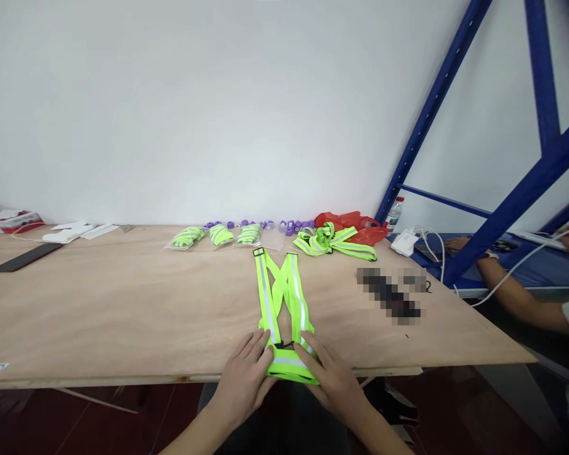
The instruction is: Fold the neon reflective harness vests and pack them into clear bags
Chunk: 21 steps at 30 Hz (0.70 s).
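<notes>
A neon yellow-green reflective vest (299, 297) with silver stripes lies on the wooden table in front of me, its two shoulder straps crossing toward the far end. Its waist band (288, 363) reaches the table's near edge. My left hand (247, 374) grips the band's left end, fingers on top and thumb low at the edge. On the opposite end, my right hand (332, 377) holds the band in much the same way. A small black fastening (284, 345) shows between the hands.
Packed green bundles (220, 234) lie along the wall with several purple rolls (289, 229). A loose reflective vest (336, 241) and red plastic bag (355, 221) are farther right. A blue metal frame (427, 114) rises at right, where another person's arm (516, 294) reaches in.
</notes>
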Each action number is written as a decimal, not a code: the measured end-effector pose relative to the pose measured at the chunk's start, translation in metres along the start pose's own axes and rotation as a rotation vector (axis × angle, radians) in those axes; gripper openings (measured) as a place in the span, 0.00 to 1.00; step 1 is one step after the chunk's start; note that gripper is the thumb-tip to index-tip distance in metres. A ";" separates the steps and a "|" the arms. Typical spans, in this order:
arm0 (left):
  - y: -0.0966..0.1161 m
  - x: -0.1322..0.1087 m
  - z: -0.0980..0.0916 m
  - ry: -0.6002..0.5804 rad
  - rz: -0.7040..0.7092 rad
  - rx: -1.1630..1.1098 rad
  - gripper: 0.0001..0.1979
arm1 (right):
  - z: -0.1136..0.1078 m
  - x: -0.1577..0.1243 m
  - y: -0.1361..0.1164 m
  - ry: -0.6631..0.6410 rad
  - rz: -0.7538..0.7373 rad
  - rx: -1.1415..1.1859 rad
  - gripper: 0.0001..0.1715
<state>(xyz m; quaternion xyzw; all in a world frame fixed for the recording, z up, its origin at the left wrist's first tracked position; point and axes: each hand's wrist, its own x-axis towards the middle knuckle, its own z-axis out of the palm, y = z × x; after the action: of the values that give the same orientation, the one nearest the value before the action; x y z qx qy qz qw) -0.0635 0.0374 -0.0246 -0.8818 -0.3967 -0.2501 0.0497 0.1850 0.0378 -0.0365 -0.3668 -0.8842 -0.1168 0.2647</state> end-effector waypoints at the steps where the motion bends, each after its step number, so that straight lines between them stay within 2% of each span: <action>1: -0.001 0.000 0.000 0.014 0.009 -0.007 0.13 | -0.002 0.001 0.000 0.008 0.006 0.026 0.28; 5: -0.007 0.004 -0.002 0.099 0.005 -0.073 0.10 | -0.008 0.008 0.003 -0.037 0.040 0.184 0.30; 7: -0.010 0.010 -0.005 0.106 -0.013 -0.126 0.10 | -0.011 0.014 0.005 -0.062 0.100 0.251 0.29; 12: -0.014 0.033 -0.016 -0.077 -0.165 -0.205 0.09 | -0.021 0.033 0.009 -0.117 0.288 0.409 0.19; 16: -0.019 0.054 -0.016 -0.145 -0.227 -0.175 0.12 | -0.028 0.055 0.012 -0.139 0.403 0.491 0.15; 21: -0.031 0.079 -0.004 -0.190 -0.312 -0.135 0.17 | -0.011 0.066 0.026 -0.123 0.498 0.378 0.16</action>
<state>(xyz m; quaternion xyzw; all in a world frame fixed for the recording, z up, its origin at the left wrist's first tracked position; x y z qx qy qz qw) -0.0433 0.1106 0.0137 -0.8304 -0.5140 -0.1966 -0.0867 0.1684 0.0901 0.0101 -0.5228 -0.7875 0.1402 0.2947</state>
